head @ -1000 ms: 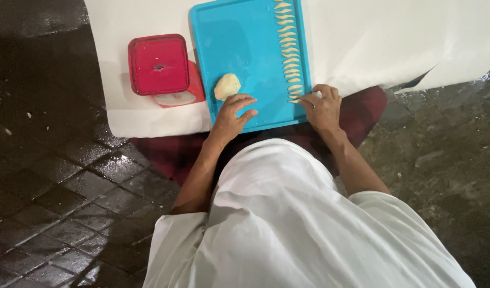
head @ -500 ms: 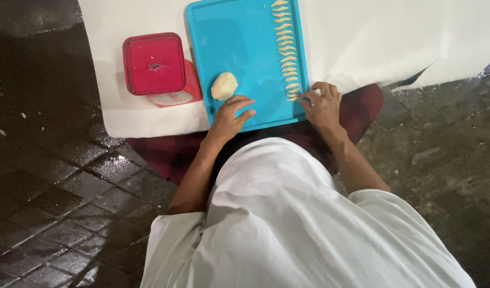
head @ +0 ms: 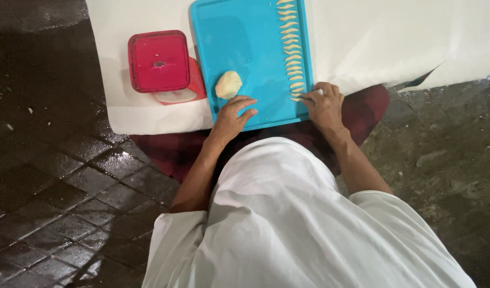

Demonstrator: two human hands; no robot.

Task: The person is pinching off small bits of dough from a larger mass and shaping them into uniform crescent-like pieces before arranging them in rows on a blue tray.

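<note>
Seen from above, seated on a dark tiled floor [head: 58, 186] before a white sheet [head: 394, 37] carrying a turquoise tray [head: 245, 42].

Left hand [head: 231, 114] resting flat on the tray's near edge, fingers spread, grip apart and holding nothing; just beyond the fingertips, lying apart from them, a pale dough lump [head: 228, 85].

Right hand [head: 324, 104] pressing at the near end of a row of small shaped dough pieces [head: 291, 50] running along the tray's right side; fingertips together on the nearest piece [head: 296, 98], though too small to tell whether pinching or merely touching.

Compared with a second ago: both hands keeping much the same places, lump and row lying unchanged, only the viewpoint shifting slightly. Judged from this: placing or adjusting the newest piece at the row's end, with the lump waiting as stock.

Red lidded box [head: 159, 61] standing left of the tray, over a second red container [head: 183, 93].
</note>
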